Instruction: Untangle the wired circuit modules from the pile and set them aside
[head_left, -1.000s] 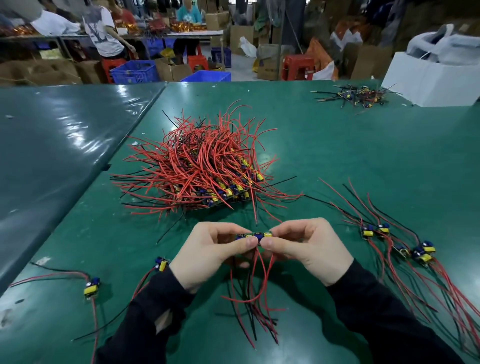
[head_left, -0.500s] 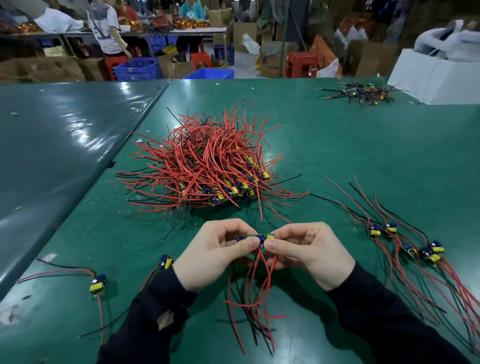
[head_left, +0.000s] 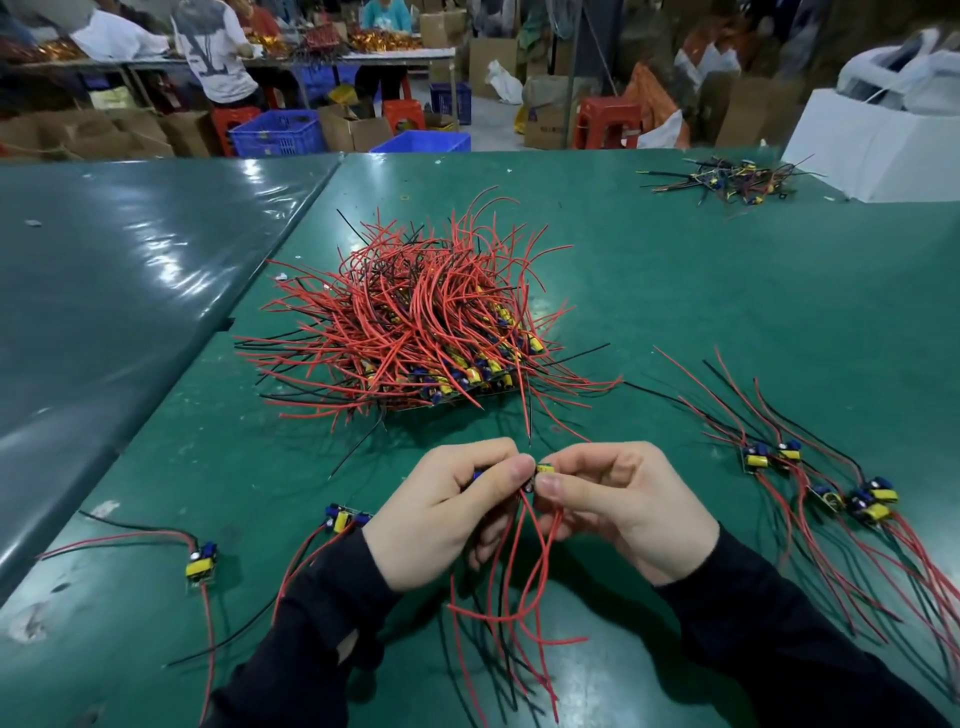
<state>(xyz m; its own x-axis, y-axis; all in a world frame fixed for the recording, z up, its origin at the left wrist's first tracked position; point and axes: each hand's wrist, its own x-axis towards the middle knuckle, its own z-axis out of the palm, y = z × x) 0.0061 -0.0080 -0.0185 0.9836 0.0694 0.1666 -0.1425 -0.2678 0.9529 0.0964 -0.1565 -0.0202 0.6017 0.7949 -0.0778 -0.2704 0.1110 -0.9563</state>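
Two small wired circuit modules with yellow and blue parts (head_left: 537, 470) sit pinched between the hands, directly in front of the person and just short of the big tangled heap of red and black leads (head_left: 410, 322). The left hand (head_left: 441, 514) curls its fingers round the left end of the pair, thumb pressed on top; the right hand (head_left: 623, 509) clamps the right end the same way, thumb tip touching the yellow part. The thumbs almost meet, so both hands are equally near. The pair's long axis appears to run left to right between the hands, while its red and black wires (head_left: 519, 597) hang down toward the person, crossing one another below the knuckles. Judged from this, the parting pull would go sideways, each hand outward along that axis. Freed modules lie well left of the left hand (head_left: 200, 564) and in a fanned row right of the right hand (head_left: 831, 488). No brand, label or writing on the modules is legible
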